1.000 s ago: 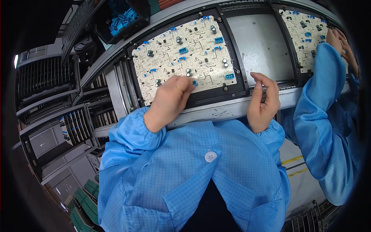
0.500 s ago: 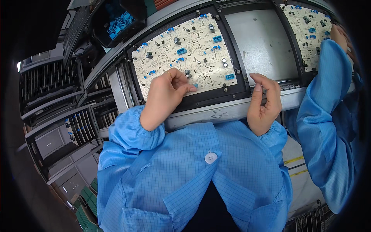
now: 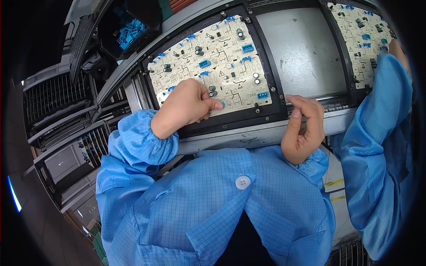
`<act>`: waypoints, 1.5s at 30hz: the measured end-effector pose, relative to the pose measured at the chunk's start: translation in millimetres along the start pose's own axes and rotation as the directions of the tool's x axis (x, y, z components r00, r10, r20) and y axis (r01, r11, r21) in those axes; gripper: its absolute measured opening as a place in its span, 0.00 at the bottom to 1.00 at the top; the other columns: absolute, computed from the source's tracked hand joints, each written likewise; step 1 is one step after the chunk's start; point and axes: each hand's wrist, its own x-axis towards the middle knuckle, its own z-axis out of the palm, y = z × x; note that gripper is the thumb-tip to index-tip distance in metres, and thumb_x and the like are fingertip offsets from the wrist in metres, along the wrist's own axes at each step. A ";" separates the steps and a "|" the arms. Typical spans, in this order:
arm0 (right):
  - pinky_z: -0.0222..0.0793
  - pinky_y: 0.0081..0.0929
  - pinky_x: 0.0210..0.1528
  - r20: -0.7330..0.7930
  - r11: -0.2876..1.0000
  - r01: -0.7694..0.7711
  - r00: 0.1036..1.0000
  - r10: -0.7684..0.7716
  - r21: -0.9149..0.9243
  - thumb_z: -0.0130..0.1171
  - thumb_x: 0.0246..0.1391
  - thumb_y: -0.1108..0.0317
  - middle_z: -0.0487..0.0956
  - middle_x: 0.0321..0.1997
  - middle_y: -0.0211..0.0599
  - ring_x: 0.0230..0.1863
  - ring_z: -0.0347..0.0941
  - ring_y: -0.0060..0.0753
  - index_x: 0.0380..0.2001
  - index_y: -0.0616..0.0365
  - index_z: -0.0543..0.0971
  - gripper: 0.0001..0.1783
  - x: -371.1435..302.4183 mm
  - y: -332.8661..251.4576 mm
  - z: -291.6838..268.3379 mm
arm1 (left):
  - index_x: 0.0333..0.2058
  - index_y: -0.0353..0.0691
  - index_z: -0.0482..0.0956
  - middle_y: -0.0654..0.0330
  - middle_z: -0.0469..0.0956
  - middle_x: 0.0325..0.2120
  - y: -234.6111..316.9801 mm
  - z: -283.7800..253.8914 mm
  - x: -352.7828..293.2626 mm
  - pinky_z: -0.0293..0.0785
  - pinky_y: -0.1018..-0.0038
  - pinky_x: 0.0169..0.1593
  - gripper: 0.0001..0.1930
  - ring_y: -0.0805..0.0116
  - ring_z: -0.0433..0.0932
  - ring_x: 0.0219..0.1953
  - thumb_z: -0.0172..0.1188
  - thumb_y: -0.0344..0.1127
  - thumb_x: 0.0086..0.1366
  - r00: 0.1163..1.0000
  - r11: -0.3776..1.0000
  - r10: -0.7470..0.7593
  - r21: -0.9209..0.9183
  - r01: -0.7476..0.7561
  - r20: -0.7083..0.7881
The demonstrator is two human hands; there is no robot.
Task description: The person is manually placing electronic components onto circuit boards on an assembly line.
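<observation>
My left hand (image 3: 186,106) is closed in a pinch over the lower edge of a cream circuit board (image 3: 242,95). At its thumb tip shows a bit of a blue terminal block (image 3: 223,105), mostly covered by the fingers. Other blue terminal blocks (image 3: 262,95) and black capacitors stand on the same board, which lies in a black frame (image 3: 235,117). My right hand (image 3: 305,124) hovers by the rail's near edge, right of that frame. Its fingers are loosely bent, with thumb and forefinger apart and nothing between them.
A black bin (image 3: 131,33) of loose blue terminal blocks stands at the far left. Right of my board lies a grey metal plate (image 3: 301,48), then a second populated board (image 3: 355,40). A co-worker's blue sleeve (image 3: 377,106) and hand reach over it. Racks (image 3: 53,95) stand at left.
My left hand has shifted slightly left and down, its fingers curling tighter at the blue terminal block. My right hand keeps its pose. The view has shifted a little, and the co-worker's hand has moved.
</observation>
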 end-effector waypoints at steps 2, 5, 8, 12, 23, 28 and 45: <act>0.64 0.30 0.43 0.009 1.000 -0.028 1.000 0.028 0.001 0.51 0.48 0.84 0.80 0.36 0.42 0.35 0.74 0.39 0.36 0.64 0.78 0.12 0.1 -3.8 -0.4 | 0.14 0.34 0.76 0.61 0.73 0.09 0.8 -0.8 0.6 0.64 0.76 0.17 0.19 0.75 0.70 0.11 0.69 0.40 0.55 1.000 0.999 0.026 0.019 -0.026 -0.005; 0.65 0.30 0.43 0.006 0.997 -0.077 0.997 0.077 0.026 0.50 0.50 0.83 0.80 0.36 0.42 0.36 0.74 0.38 0.36 0.64 0.78 0.11 -0.1 -4.3 -0.4 | 0.14 0.33 0.76 0.60 0.73 0.09 -1.4 -5.3 2.2 0.63 0.75 0.17 0.18 0.74 0.69 0.10 0.69 0.39 0.55 0.999 0.999 0.051 -0.007 -0.050 0.016; 0.67 0.28 0.43 -0.043 0.979 -0.154 0.986 0.161 0.133 0.49 0.54 0.81 0.79 0.37 0.42 0.38 0.73 0.36 0.37 0.64 0.78 0.10 -4.4 -4.0 3.6 | 0.19 0.32 0.76 0.60 0.75 0.13 -21.1 -5.7 0.4 0.64 0.78 0.18 0.14 0.76 0.72 0.14 0.64 0.33 0.60 0.991 0.992 0.126 -0.018 -0.125 0.044; 0.69 0.25 0.45 -0.120 0.931 -0.223 0.957 0.266 0.289 0.46 0.60 0.79 0.77 0.40 0.43 0.41 0.73 0.32 0.41 0.66 0.76 0.10 -13.6 -11.4 -2.6 | 0.36 0.31 0.77 0.47 0.78 0.24 -70.6 -24.8 -24.2 0.72 0.66 0.32 0.16 0.55 0.79 0.26 0.46 0.39 0.69 0.662 0.945 0.233 0.006 -0.326 -0.712; 0.66 0.24 0.51 -0.052 0.966 -0.111 0.991 0.127 0.232 0.43 0.63 0.77 0.76 0.42 0.41 0.44 0.73 0.29 0.43 0.67 0.74 0.11 -27.1 -44.1 23.9 | 0.35 0.24 0.78 0.30 0.75 0.33 -166.2 -46.1 -30.1 0.67 0.55 0.48 0.43 0.32 0.73 0.43 0.28 0.64 0.70 0.859 0.969 0.141 -0.108 -0.221 -0.493; 0.67 0.25 0.53 -0.188 0.969 -0.074 0.975 0.120 0.235 0.43 0.64 0.76 0.76 0.42 0.42 0.45 0.73 0.30 0.43 0.67 0.73 0.11 -57.5 -70.5 66.8 | 0.26 0.25 0.78 0.33 0.75 0.25 -185.1 -84.8 -22.7 0.70 0.53 0.41 0.33 0.34 0.75 0.34 0.40 0.54 0.70 0.772 0.936 0.342 0.124 -0.329 -0.536; 0.67 0.23 0.51 -0.160 0.977 -0.095 0.979 0.126 0.193 0.42 0.64 0.78 0.76 0.41 0.41 0.44 0.73 0.28 0.42 0.67 0.73 0.10 -59.8 -85.1 80.9 | 0.28 0.33 0.80 0.46 0.79 0.25 -204.2 -228.2 100.0 0.74 0.62 0.38 0.14 0.47 0.79 0.32 0.69 0.39 0.50 0.108 0.830 0.481 0.412 -0.377 -0.870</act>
